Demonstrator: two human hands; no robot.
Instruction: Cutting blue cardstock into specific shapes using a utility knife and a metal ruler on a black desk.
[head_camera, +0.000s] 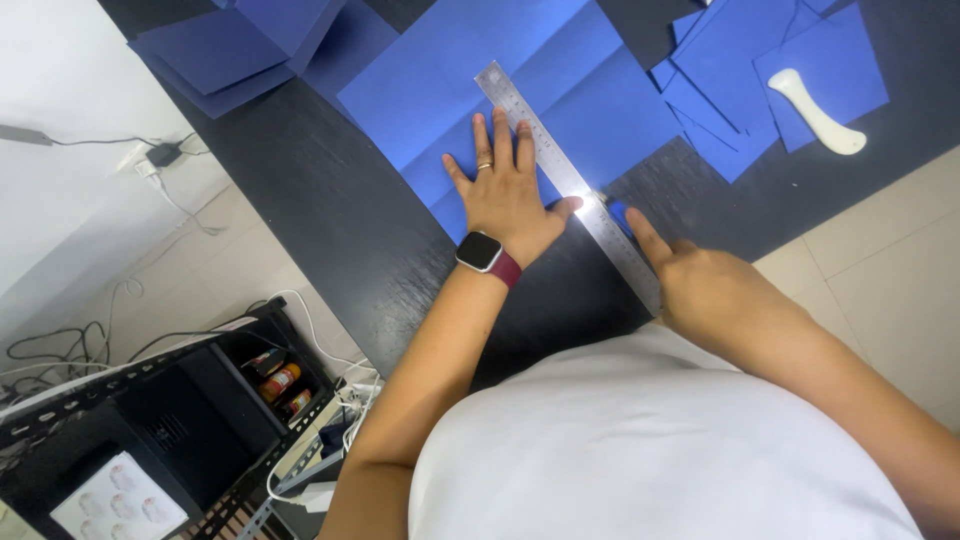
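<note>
A large blue paper sheet (480, 60) lies on a black table (320, 190). A long metal ruler (560, 170) runs diagonally across the sheet and over its near edge. My left hand (505, 185) lies flat with fingers spread on the paper, pressing against the ruler's left side; it wears a ring and a wristwatch. My right hand (695, 280) is at the ruler's near end, index finger extended along its right side by the paper's corner. Whether it holds anything small is hidden.
More blue sheets are stacked at the far left (240, 40) and far right (760, 70). A white bone-shaped tool (820, 110) rests on the right sheets. Below the table's left edge stand a black rack (180, 420) and cables on a tiled floor.
</note>
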